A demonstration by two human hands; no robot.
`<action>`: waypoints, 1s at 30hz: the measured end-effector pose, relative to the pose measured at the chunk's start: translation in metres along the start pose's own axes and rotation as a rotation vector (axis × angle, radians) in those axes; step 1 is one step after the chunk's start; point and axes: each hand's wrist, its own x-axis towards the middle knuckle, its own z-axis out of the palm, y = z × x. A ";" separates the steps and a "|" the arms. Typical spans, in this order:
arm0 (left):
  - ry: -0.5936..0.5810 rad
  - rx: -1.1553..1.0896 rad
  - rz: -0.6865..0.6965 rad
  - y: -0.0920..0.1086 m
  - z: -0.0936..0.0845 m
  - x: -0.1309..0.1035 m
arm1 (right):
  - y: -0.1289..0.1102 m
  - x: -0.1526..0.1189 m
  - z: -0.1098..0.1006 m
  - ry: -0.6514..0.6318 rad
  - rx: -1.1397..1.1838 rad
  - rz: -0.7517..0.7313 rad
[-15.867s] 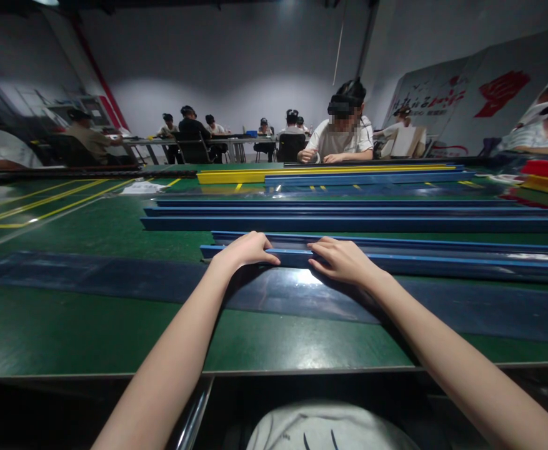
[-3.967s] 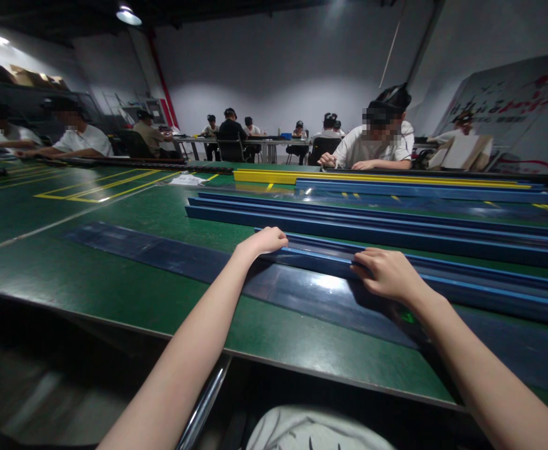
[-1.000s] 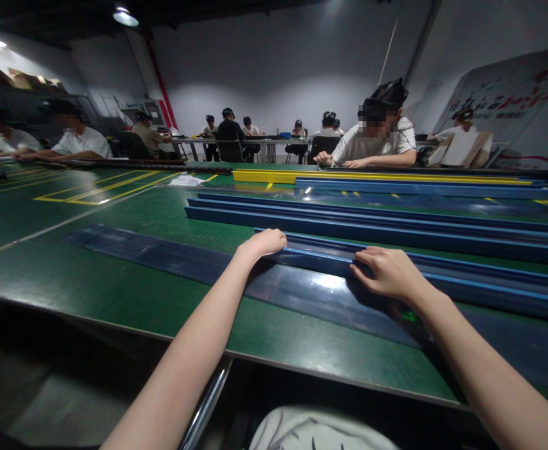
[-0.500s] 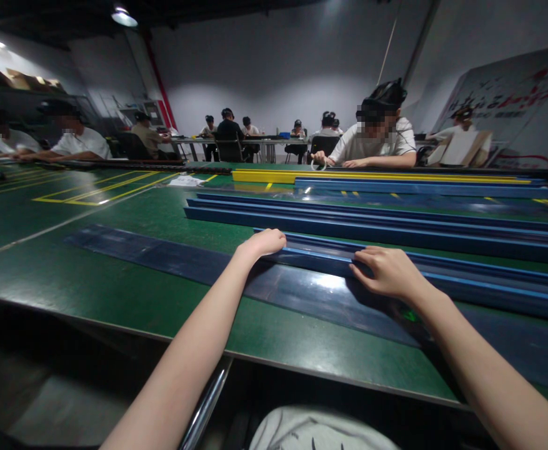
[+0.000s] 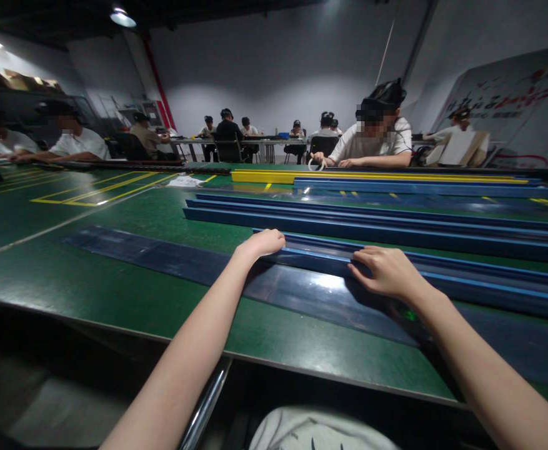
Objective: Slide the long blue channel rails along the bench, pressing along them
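A long blue U-shaped channel [image 5: 318,259] lies across the green table, running off to the right. My left hand [image 5: 265,242] is curled over its left end, fingers on the near wall and inside. Farther right along the same channel, my right hand [image 5: 387,270] grips the near wall, fingertips inside and thumb against the outer face. Under my wrists and in front of the channel stretches a flat, glossy dark strip [image 5: 203,262]. Beyond it rests a second blue channel piece [image 5: 274,220], parallel to the first.
Farther back lie a yellow channel [image 5: 330,177] and another blue channel [image 5: 395,187]. A person [image 5: 372,137] across the table holds a white ring-shaped thing [image 5: 317,164]. White paper [image 5: 184,180] lies left of the yellow channel. The green table's [image 5: 128,312] near edge is close to my lap.
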 end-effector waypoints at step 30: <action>-0.005 0.005 -0.005 0.001 -0.001 -0.001 | 0.000 -0.001 0.001 -0.004 -0.003 0.008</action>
